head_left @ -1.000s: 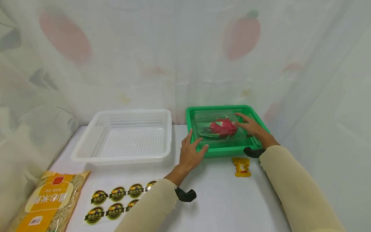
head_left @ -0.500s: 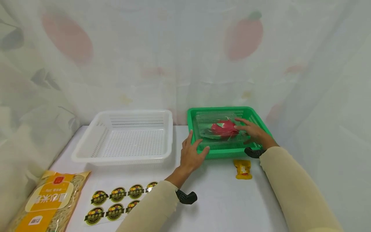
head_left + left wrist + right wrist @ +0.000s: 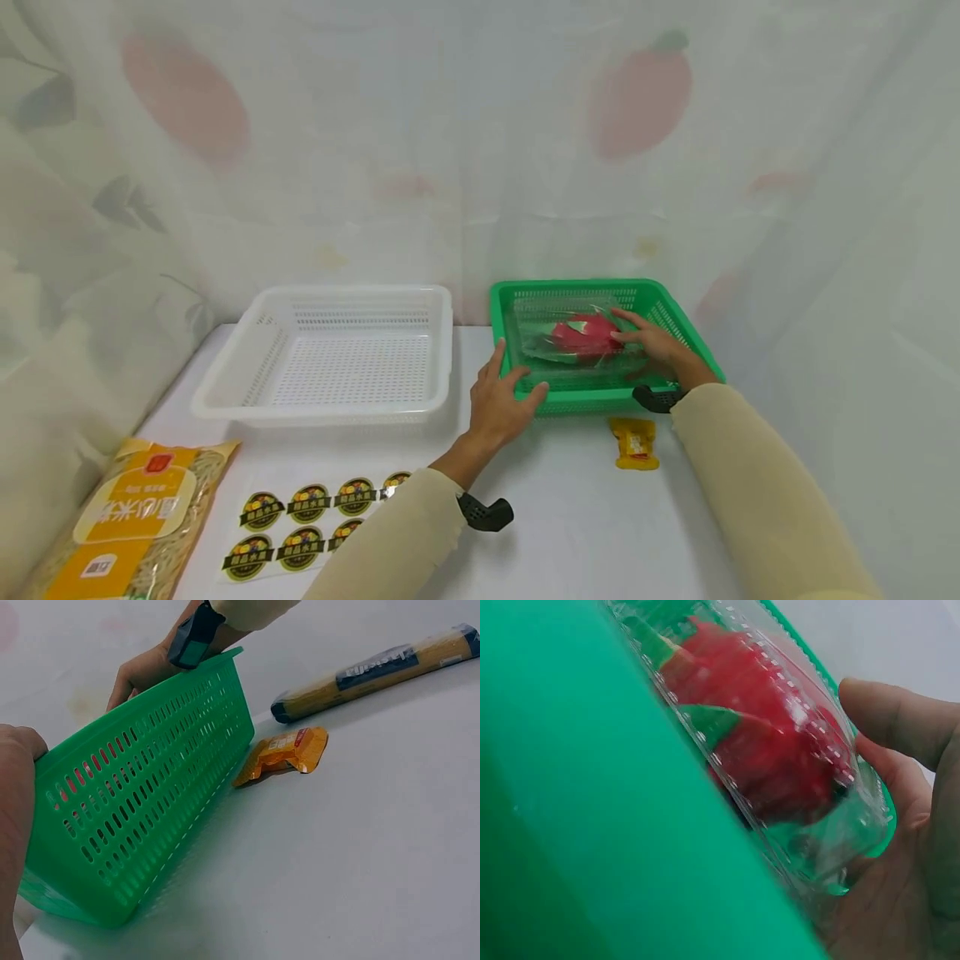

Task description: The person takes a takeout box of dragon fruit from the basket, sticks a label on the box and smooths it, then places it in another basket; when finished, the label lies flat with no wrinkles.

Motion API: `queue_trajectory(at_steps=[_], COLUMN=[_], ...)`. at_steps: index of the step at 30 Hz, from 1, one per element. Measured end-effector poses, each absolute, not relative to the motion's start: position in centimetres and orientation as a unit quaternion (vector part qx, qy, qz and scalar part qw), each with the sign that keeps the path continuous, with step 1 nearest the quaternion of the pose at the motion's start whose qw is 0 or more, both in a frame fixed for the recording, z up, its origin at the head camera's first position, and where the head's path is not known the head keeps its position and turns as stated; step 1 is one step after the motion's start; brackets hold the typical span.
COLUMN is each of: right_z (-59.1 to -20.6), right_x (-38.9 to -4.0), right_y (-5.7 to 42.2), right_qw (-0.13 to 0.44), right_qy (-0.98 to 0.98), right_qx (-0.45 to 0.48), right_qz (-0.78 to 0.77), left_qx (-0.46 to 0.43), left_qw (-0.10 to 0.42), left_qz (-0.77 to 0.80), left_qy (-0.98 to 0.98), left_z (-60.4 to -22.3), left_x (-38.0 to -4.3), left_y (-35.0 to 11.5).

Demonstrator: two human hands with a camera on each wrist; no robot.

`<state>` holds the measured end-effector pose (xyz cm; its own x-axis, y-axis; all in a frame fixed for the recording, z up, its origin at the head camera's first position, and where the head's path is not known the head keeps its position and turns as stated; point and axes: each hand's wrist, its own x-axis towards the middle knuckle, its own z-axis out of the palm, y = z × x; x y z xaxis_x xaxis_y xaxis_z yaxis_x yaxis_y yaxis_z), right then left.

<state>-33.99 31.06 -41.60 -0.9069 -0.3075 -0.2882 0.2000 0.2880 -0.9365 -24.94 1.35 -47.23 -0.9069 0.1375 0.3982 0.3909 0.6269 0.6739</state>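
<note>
In the head view a green basket (image 3: pixel 585 398) stands at the right. Inside it lies a clear plastic box (image 3: pixel 537 310) with a red dragon fruit (image 3: pixel 588 336) in it. My right hand (image 3: pixel 663 346) reaches into the basket and holds the box's right end. In the right wrist view its thumb and fingers curve about that end, and the fruit (image 3: pixel 757 720) shows through the plastic. My left hand (image 3: pixel 498 407), fingers spread, is at the basket's front left corner by the rim. The left wrist view shows it partly, at the left edge.
A white basket (image 3: pixel 322 412) stands at the left. In front are a sheet of round stickers (image 3: pixel 300 527) and a bag of noodles (image 3: pixel 142 517). A small orange packet (image 3: pixel 636 444) lies before the green basket. The left wrist view shows a long spaghetti pack (image 3: pixel 375 679).
The whole head view has shifted slightly. My right hand stays at the box's right end, its fingers slightly changed in pose. The left hand stays at the basket's corner.
</note>
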Motion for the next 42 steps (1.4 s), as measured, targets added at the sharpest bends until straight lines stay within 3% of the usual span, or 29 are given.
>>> queue_trajectory(at_steps=[21, 42], right_z=[-42.2, -41.2], right_x=[-34.1, -33.5], right_y=[31.1, 29.4], right_qw=[0.21, 0.11], right_qy=[0.714, 0.705], right_qx=[-0.04, -0.028], right_qz=[-0.667, -0.7], left_qx=[-0.139, -0.132], left_qw=[0.148, 0.138], left_qz=[-0.417, -0.437], left_qy=[-0.886, -0.879], left_z=[-47.2, -47.1], left_x=[-24.9, -24.6], left_y=[1.5, 1.8])
